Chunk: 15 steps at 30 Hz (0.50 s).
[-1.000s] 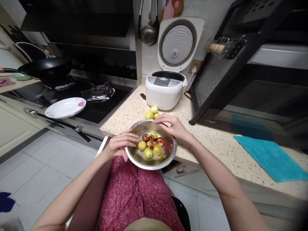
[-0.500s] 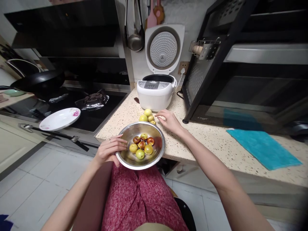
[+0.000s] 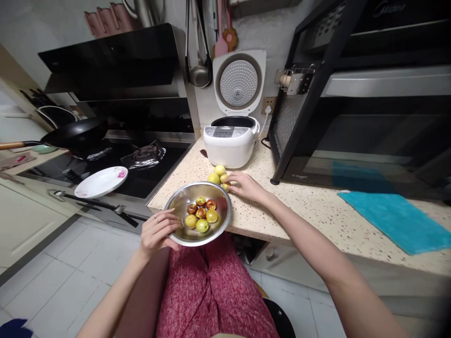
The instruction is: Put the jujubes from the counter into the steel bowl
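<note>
Steel bowl sits gripped at its near rim by the left hand; right hand is nearer the loose fruit, fingertips curled onto one just beyond the bowl.

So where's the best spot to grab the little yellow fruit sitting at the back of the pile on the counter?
Probably pinch the back fruit across its round sides, coming from above. The rice cooker crowds it behind, the other fruits and the right hand sit in front.
</note>
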Tool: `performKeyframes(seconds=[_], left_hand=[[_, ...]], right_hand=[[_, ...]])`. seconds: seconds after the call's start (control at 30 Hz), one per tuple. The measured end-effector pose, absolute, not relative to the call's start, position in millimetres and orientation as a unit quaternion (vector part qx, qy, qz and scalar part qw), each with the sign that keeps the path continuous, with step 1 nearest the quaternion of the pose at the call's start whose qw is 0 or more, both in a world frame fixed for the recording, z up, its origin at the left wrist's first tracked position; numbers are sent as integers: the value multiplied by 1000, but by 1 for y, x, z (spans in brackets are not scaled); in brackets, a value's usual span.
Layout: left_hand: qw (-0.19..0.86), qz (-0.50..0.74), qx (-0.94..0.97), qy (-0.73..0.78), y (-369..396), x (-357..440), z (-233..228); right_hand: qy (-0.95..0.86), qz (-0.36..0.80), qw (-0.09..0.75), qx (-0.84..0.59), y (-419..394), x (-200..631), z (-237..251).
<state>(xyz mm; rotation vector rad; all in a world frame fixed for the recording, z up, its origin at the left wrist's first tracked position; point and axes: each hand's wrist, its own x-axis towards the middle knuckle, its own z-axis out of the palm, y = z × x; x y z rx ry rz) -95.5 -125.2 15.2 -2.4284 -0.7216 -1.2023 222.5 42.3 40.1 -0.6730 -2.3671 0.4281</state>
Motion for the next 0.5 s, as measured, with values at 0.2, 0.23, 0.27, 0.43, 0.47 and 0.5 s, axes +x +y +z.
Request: performKeyframes(seconds=[0.2, 0.23, 0.27, 0.43, 0.47, 0.5], left_hand=[[194, -397, -842, -308, -141, -73, 14], [191, -394, -841, -318, -144, -70, 13], [188, -390, -841, -326, -146, -67, 12], [174, -370, -844, -347, -154, -62, 6], [171, -368, -845, -349, -154, -62, 5], [168, -366, -845, -351, -155, -62, 4]], right_hand=[[-904, 170, 300, -252, 41, 221, 38], [-906, 170, 296, -251, 41, 221, 37], [-907, 171, 292, -251, 40, 220, 37], [-895, 164, 320, -265, 36, 222, 42], [-886, 163, 339, -270, 34, 222, 45], [-876, 165, 362, -272, 32, 223, 49]])
